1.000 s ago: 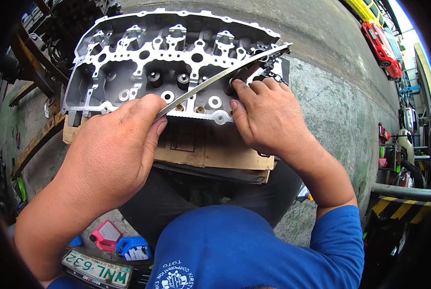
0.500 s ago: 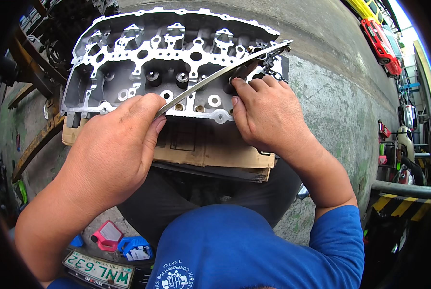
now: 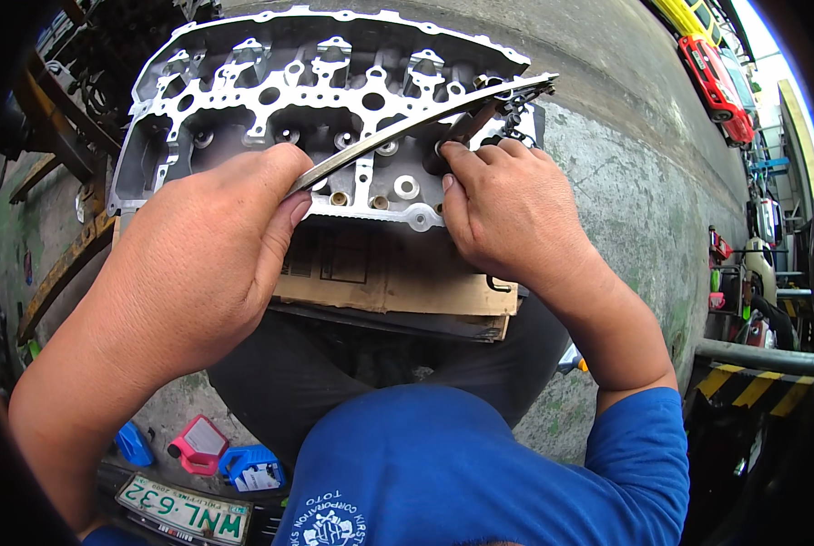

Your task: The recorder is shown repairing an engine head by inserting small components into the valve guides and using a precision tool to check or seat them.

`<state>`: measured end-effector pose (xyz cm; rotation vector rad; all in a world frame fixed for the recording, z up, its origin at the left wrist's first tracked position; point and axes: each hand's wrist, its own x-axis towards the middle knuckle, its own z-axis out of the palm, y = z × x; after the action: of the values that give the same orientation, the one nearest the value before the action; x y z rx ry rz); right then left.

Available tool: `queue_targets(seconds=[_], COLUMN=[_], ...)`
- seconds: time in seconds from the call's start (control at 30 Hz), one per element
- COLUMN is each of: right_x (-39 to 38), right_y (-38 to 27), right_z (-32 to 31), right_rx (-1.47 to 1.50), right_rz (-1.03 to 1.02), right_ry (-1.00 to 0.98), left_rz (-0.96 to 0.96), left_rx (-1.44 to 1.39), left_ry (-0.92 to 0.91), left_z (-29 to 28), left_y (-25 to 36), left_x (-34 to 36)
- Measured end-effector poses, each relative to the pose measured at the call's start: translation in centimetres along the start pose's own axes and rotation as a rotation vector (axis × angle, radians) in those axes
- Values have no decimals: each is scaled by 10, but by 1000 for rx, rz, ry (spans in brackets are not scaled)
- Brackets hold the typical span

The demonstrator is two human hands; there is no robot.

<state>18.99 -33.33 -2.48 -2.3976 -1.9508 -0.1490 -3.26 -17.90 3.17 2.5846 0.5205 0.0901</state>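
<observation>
Left hand (image 3: 211, 241) has slid forward a bit, so the long metal bar (image 3: 380, 140) slants flatter now. Knuckles also block a pale ring visible earlier.

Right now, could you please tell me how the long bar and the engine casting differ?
The bar is slim; the casting is broad and full of holes. The bar slants in the left hand's grip; the casting sits on cardboard. Both look like grey metal.
</observation>
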Motion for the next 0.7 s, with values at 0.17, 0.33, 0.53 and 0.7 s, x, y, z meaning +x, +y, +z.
queue_targets(seconds=[0.17, 0.33, 0.53, 0.7], right_x=[-3, -4, -6, -14], right_y=[1, 2, 0, 3], right_z=[2, 6, 5, 0], right_rx=[-4, -3, -10, 63], right_rz=[-10, -43, -13, -20], right_ry=[20, 99, 58, 80], left_rz=[-20, 1, 27, -2], left_rx=[-33, -31, -55, -53], left_ry=[18, 95, 83, 44], left_z=[15, 31, 34, 37], left_y=[4, 8, 0, -5], left_x=[-9, -16, -15, -14])
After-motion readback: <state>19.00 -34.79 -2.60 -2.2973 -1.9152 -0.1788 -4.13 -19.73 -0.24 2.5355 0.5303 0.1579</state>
